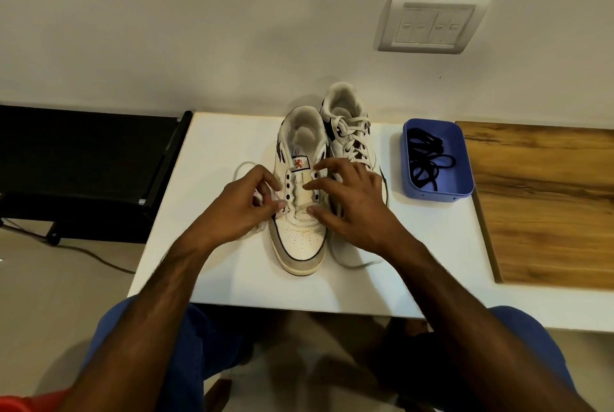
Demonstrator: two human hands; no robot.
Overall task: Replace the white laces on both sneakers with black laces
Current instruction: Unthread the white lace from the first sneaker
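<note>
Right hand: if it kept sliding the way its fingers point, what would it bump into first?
Probably the near sneaker: the right hand points left across its tongue, fingertips already about touching it.

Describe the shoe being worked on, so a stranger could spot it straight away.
On the white table, two white leather sneakers stand side by side, left of a blue plastic tray of black laces. It is the nearer, left sneaker: its upper eyelets are already empty, while the far sneaker remains fully laced in white.

Two sneakers (300, 212) (349, 132), one blue tray (465, 175), two hands (232, 209) (355, 205).
</note>
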